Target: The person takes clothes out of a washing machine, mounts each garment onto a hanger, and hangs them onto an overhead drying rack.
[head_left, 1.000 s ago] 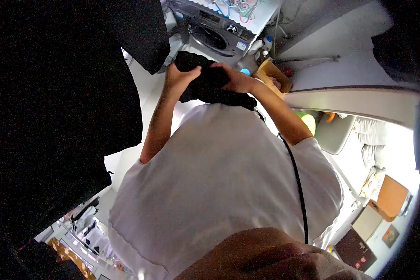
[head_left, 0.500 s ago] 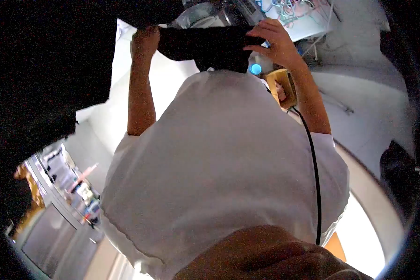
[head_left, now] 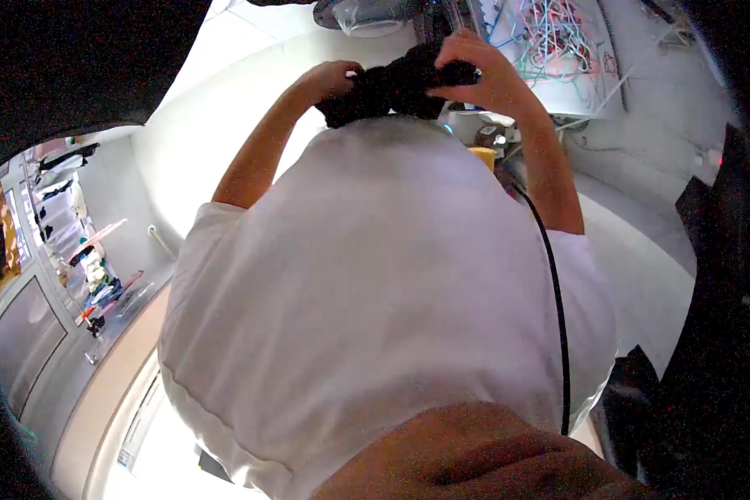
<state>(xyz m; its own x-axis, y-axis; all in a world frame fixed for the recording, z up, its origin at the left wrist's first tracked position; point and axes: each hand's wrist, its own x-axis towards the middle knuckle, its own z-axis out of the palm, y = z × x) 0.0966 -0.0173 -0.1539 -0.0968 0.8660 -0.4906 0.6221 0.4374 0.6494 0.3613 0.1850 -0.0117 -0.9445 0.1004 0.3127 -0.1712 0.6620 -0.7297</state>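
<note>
The black cloth point(head_left: 392, 93) looks soft, limp and light, bunched into thick folds; it should sag wherever unsupported, with little risk of slipping or breaking. Its two ends seem the best places to take hold, fingers behind and thumb in front. It is held up between the hands, just past the front of the white shirt point(head_left: 383, 250) and off the left edge of the white top point(head_left: 552, 97) that carries tangled coloured strands point(head_left: 556, 42). Whether it leans on the shirt, I cannot tell. The left hand point(head_left: 332, 80) is closed over its left end. The right hand point(head_left: 485, 77) is half curled, its thumb and fingers clamped about the right end's fold.
</note>
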